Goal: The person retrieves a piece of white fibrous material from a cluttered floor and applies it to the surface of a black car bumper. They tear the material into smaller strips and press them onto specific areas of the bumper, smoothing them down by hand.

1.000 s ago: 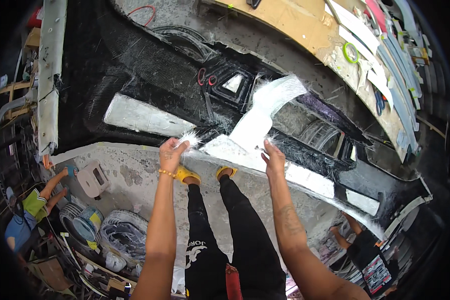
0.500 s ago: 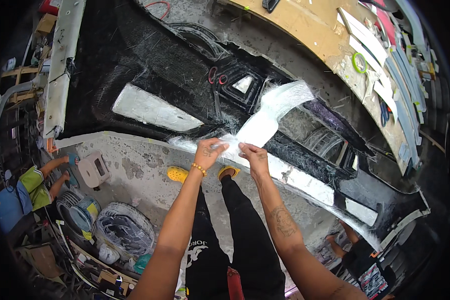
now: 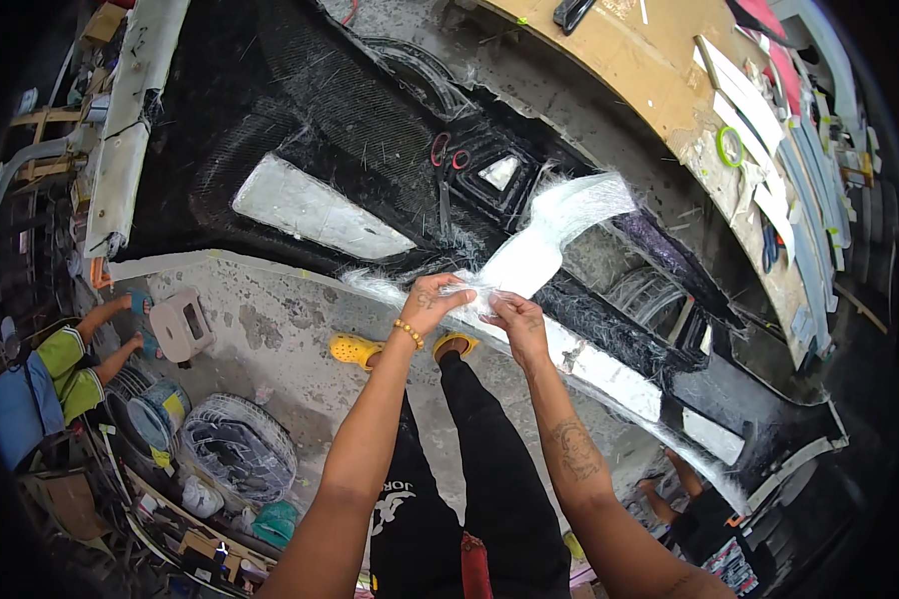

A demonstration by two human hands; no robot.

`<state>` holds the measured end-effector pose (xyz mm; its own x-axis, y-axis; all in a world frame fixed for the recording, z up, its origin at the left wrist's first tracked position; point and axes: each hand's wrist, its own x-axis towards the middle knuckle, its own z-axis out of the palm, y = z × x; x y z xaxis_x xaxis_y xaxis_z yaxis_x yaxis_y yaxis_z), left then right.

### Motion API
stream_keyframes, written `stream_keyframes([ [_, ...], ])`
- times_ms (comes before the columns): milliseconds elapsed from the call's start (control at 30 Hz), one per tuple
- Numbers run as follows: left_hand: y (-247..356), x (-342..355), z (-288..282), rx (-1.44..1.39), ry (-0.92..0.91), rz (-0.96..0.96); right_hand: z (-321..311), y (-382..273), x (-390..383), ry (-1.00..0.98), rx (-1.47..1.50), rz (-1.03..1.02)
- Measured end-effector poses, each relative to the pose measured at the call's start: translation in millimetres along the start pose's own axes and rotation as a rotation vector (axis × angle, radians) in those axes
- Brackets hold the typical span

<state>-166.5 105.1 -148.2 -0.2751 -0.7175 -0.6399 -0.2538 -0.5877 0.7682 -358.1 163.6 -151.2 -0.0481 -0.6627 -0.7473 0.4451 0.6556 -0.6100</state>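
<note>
My left hand (image 3: 433, 303) and my right hand (image 3: 518, 323) are close together, fingers pinched on the frayed near end of a white fibreglass mat strip (image 3: 525, 258). From there the strip runs away from me and bends right over a long black fibre-textured moulded panel (image 3: 310, 120) that looks like a car bumper. Red-handled scissors (image 3: 445, 190) lie on the panel beyond my left hand. White flat patches (image 3: 315, 208) sit in the panel's recesses, and loose fibres cling to its near edge.
A brown board table (image 3: 619, 70) at the far right bears white strips and a green tape roll (image 3: 730, 147). At left are a stool (image 3: 181, 325), a tyre (image 3: 238, 446), a bucket (image 3: 158, 414) and a seated person (image 3: 65, 374). Another person (image 3: 704, 524) is at lower right.
The view has shifted slightly, so the panel and table sit a little further right. My hands have drawn nearer each other on the strip's end, with fibres bunched between the fingers.
</note>
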Motion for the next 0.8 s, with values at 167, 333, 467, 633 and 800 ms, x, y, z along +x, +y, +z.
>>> stream_keyframes([
  [167,-17,-5,-14,-0.019,0.188,0.113,4,-10,-1,0.018,-0.086,0.010],
  [333,-19,-16,-58,-0.115,0.213,0.021,-5,-12,-1,0.098,-0.032,-0.013],
  [467,12,-20,-22,-0.221,-0.019,0.156,10,-10,-2,0.023,-0.053,0.007],
  [633,-1,-14,-25,0.035,-0.035,-0.011,24,-11,-5,-0.106,-0.100,0.056],
  [800,-13,-23,-55,0.187,0.106,-0.003,26,-4,-1,-0.145,-0.148,0.050],
])
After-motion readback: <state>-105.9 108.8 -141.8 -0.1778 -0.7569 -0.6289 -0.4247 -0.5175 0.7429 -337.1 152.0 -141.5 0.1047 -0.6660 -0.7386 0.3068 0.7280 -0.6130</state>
